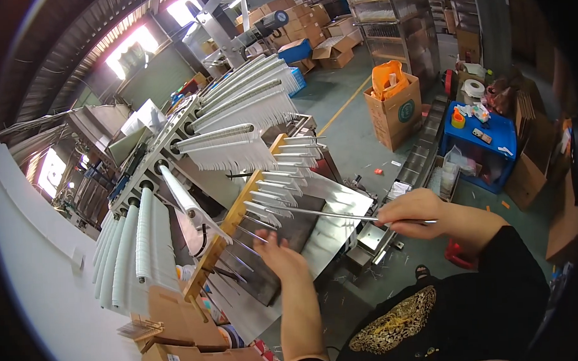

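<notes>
White-sheeted cylindrical rollers stand left of and beyond the straight yellow wooden bar with thin metal rods. A long silver metal rod, right of the bar, is clamped in my right hand. My left hand, apart from it, fingers half-curled, is beside the bar's near rods; I cannot tell whether it grips one.

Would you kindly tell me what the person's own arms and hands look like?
The left hand and right hand are ungloved, and the forearms are bare. Above them are black fabric sleeves, part of a black top with an ornate gold pattern on it.
</notes>
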`<state>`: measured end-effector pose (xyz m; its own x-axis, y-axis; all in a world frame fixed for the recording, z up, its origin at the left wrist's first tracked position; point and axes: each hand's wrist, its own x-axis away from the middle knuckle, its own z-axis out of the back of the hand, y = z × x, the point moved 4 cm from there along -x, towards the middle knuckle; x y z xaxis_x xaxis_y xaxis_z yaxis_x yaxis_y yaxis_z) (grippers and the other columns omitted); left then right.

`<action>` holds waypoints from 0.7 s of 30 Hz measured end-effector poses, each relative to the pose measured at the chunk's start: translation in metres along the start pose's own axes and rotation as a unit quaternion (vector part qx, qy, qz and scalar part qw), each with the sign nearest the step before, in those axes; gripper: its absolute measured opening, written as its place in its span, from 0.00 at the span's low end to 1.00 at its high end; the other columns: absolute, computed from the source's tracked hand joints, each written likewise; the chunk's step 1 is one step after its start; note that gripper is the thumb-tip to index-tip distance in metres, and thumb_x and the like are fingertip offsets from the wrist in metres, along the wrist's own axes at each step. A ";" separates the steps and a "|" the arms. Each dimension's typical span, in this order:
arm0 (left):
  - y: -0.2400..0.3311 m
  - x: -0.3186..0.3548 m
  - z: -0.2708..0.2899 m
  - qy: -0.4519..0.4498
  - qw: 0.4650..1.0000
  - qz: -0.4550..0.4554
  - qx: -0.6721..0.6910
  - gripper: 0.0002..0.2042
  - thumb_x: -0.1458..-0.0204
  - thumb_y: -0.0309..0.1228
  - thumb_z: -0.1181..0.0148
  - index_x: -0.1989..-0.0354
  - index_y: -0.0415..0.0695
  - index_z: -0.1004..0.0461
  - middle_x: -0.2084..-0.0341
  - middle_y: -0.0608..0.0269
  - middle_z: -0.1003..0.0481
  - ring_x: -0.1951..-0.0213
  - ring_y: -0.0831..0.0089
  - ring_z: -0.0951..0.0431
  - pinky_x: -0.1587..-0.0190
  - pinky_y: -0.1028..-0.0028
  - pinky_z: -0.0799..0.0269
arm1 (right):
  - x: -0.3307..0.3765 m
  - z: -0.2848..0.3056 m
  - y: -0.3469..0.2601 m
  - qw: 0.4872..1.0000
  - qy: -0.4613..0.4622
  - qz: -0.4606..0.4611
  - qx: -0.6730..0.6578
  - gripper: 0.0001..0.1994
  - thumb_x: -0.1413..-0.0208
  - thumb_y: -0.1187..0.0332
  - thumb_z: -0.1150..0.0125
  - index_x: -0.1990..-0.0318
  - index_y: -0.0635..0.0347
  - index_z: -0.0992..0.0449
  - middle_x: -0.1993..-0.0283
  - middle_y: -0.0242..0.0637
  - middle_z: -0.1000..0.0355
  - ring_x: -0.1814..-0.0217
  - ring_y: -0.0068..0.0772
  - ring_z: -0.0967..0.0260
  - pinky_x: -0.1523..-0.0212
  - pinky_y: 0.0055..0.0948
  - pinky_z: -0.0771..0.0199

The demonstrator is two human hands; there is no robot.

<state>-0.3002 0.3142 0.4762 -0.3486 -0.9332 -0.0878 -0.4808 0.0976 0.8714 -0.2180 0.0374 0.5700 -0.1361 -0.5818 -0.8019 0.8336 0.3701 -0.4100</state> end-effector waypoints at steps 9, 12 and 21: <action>-0.032 -0.102 -0.013 -0.141 0.988 0.024 0.056 0.15 0.42 0.37 0.63 0.55 0.42 0.34 0.62 0.63 0.30 0.63 0.75 0.28 0.65 0.80 0.32 | -0.022 -0.011 0.011 0.998 -0.052 0.020 -0.011 0.10 0.57 0.79 0.38 0.64 0.62 0.27 0.67 0.40 0.27 0.67 0.37 0.27 0.69 0.26 0.27; -0.035 -0.105 -0.012 -0.162 0.982 0.023 0.093 0.15 0.42 0.36 0.63 0.55 0.42 0.34 0.59 0.60 0.30 0.60 0.72 0.28 0.59 0.76 0.30 | -0.020 -0.008 0.010 0.998 -0.052 0.030 0.003 0.10 0.57 0.78 0.37 0.65 0.63 0.26 0.67 0.41 0.27 0.68 0.37 0.27 0.69 0.26 0.27; -0.030 -0.096 -0.019 -0.102 0.988 0.065 0.094 0.17 0.43 0.40 0.63 0.53 0.43 0.34 0.57 0.60 0.30 0.56 0.69 0.29 0.52 0.69 0.34 | -0.025 -0.003 0.005 0.998 -0.036 0.053 0.025 0.10 0.56 0.77 0.38 0.63 0.64 0.27 0.70 0.40 0.27 0.70 0.35 0.28 0.71 0.25 0.28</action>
<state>-0.2369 0.3943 0.4681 -0.5632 -0.8209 -0.0944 -0.5558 0.2917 0.7785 -0.2122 0.0564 0.5869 -0.0086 -0.5929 -0.8052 0.8675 0.3961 -0.3010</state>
